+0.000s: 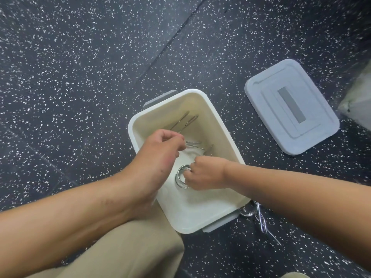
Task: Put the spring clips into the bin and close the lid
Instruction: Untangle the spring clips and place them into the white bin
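Light is even, soft and fairly bright, seemingly from overhead. The left hand (160,149) throws only a faint shadow onto the bin (202,213) floor beneath it. Around both hands the picture is sharp. Far from them, toward the edges, the speckled floor (80,77) smears and bends from the wide lens.

The white bin (202,215) sits open on the floor, several thin metal spring clips (186,122) lying inside. More clips (259,216) lie just outside its near corner. The grey lid (292,106) rests flat nearby.
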### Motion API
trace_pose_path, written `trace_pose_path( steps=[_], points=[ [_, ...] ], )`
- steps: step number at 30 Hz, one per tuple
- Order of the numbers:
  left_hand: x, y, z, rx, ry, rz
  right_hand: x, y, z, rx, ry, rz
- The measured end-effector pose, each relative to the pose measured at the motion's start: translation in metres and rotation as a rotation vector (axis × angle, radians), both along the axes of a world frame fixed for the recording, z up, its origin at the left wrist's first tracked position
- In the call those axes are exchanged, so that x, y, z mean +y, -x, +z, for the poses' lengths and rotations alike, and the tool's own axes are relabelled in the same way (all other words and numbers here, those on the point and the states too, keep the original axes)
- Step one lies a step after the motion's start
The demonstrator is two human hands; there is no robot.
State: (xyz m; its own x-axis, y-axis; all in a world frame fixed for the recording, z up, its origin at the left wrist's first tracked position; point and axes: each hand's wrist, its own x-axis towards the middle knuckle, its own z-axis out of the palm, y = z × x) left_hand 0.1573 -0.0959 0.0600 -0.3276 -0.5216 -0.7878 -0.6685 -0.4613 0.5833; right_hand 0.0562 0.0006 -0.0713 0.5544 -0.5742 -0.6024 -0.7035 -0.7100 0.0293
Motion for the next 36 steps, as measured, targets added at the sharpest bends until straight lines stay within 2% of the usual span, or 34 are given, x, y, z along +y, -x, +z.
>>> trace_pose_path(
  steps=[4,6,9,13,15,20,24,26,30,36],
  points=[
    [0.000,0.001,-0.005,0.005,-0.010,-0.012,0.006,-0.009,-0.003,0.019,-0.050,-0.034],
    [-0.001,0.001,-0.008,0.011,-0.013,-0.017,0.011,-0.009,0.002,0.005,-0.013,-0.093],
    [0.000,0.005,-0.009,0.027,-0.015,-0.019,0.023,-0.007,0.011,-0.147,0.120,-0.196],
    [0.002,0.010,-0.009,0.059,0.001,-0.031,0.039,0.003,0.049,-0.460,0.264,-0.442],
    [0.005,0.013,-0.009,0.071,0.002,-0.043,0.050,0.017,0.071,-0.518,0.277,-0.514],
    [0.023,0.023,-0.011,0.079,-0.011,-0.138,0.092,0.064,0.111,-0.411,0.265,-0.748],
    [0.050,0.038,-0.010,0.122,-0.016,-0.331,0.140,0.095,0.117,-0.312,0.272,-0.983],
    [0.062,0.045,-0.010,0.168,-0.002,-0.417,0.163,0.101,0.110,-0.295,0.243,-1.089],
    [0.095,0.059,-0.011,0.222,0.029,-0.612,0.204,0.100,0.086,-0.255,0.056,-1.281],
    [0.137,0.065,-0.023,0.248,0.055,-0.808,0.204,0.083,0.033,-0.241,-0.028,-1.329]
  ],
)
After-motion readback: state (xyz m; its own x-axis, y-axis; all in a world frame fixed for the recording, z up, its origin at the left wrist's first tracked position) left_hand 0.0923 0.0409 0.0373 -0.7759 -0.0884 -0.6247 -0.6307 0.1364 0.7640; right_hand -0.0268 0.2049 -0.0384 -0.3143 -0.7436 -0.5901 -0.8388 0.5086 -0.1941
